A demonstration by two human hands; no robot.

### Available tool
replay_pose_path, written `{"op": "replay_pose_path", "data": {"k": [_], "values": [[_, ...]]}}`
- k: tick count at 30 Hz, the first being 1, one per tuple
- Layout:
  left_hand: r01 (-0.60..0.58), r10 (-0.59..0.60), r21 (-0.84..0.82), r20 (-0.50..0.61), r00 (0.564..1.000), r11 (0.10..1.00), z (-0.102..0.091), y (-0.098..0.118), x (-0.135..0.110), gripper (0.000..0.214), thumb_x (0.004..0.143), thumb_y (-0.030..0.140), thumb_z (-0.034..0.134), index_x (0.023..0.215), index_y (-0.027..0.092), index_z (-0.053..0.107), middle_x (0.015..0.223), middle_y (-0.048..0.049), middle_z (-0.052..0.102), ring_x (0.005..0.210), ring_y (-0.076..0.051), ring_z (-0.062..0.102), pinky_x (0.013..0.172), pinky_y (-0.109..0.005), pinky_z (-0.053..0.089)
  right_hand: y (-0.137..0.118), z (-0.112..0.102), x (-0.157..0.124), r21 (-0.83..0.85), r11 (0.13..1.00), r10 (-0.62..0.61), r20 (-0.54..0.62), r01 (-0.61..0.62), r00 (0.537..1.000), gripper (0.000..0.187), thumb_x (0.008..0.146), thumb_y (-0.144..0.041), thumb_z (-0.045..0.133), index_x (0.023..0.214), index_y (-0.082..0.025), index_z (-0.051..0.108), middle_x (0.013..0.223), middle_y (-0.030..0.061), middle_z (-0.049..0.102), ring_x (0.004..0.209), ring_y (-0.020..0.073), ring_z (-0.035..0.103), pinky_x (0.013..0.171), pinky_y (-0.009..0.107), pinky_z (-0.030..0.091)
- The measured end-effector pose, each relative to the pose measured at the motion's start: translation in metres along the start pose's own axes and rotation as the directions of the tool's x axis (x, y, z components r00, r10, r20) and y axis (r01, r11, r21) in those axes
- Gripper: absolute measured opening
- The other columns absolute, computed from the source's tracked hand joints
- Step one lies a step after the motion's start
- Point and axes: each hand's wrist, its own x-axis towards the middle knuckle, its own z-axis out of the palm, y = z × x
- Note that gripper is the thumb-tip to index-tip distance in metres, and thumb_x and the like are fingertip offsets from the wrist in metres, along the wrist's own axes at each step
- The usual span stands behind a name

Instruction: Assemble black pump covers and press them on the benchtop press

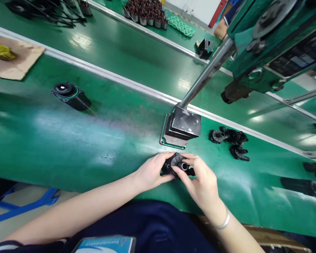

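Note:
Between my two hands, close to the table's front edge, is a black pump housing [177, 161] with a round ribbed cover and a short pipe stub facing up. My left hand [154, 171] wraps its left side, thumb and fingers closed on it. From the right, my right hand [200, 179] grips the cover by the pipe stub, thumb below and fingers above. The housing's underside is hidden. Just beyond stands a press base with a dark metal block [186, 123]. Several similar black pump covers [233, 137] lie to the right.
A green press head [274, 45] overhangs the right side, with a steel column [208, 73] down to the base. A black cylindrical motor [72, 95] lies at left, near cardboard [21, 66]. Black pump bodies [302, 186] lie far right. Several motors [146, 14] stand across the belt.

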Motion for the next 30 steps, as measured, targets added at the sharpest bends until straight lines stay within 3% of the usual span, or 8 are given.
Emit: {"op": "replay_pose_path", "data": {"k": [15,20,25,28,30], "values": [[-0.001,0.001,0.001,0.014,1.000,1.000,-0.002,0.000,-0.001,0.066,0.079,0.028,0.073,0.134,0.022,0.038,0.129,-0.0130,0.060,0.119,-0.028,0.062,0.101,-0.043,0.054,-0.004,0.001,-0.003,-0.053,0.998,0.022,0.009,-0.022,1.000,0.026,0.078,-0.026,0.067,0.095,-0.014,0.050,0.106,0.0018,0.061,0.101,0.0013,0.060,0.088,0.013,0.053],[-0.182,0.182,0.011,0.015,0.983,0.983,-0.001,-0.006,0.002,0.063,0.085,0.026,0.067,0.140,0.029,0.037,0.133,-0.0104,0.055,0.123,-0.025,0.057,0.102,-0.040,0.053,-0.001,0.004,-0.003,-0.018,1.000,0.017,-0.002,-0.017,1.000,0.027,0.079,-0.029,0.066,0.097,-0.015,0.051,0.105,0.0015,0.061,0.101,0.0010,0.060,0.088,0.012,0.053],[-0.237,0.238,0.029,-0.011,0.971,0.971,0.004,-0.011,0.003,0.059,0.084,0.024,0.069,0.136,0.030,0.042,0.122,-0.0094,0.056,0.113,-0.023,0.062,0.092,-0.036,0.056,0.001,0.007,-0.006,0.003,0.999,0.044,0.024,-0.044,0.999,0.026,0.082,-0.034,0.063,0.095,-0.015,0.050,0.106,0.0009,0.061,0.099,0.0009,0.060,0.084,0.013,0.054],[-0.263,0.265,0.066,-0.034,0.964,0.963,-0.009,0.005,0.008,0.059,0.079,0.023,0.073,0.132,0.027,0.046,0.112,-0.0084,0.059,0.100,-0.021,0.066,0.083,-0.032,0.058,0.010,-0.014,0.002,0.060,0.998,0.008,0.130,-0.016,0.991,0.035,0.081,-0.044,0.061,0.100,-0.017,0.051,0.109,0.0012,0.060,0.102,0.0030,0.060,0.084,0.016,0.054],[-0.300,0.304,0.083,-0.055,0.951,0.950,-0.027,0.023,0.019,0.061,0.076,0.023,0.074,0.131,0.026,0.047,0.111,-0.0081,0.060,0.099,-0.021,0.065,0.082,-0.032,0.057,0.021,-0.047,0.017,0.120,0.993,-0.006,0.094,-0.006,0.996,0.037,0.083,-0.048,0.058,0.105,-0.018,0.051,0.112,0.0028,0.059,0.107,0.0050,0.059,0.090,0.019,0.055]]}}
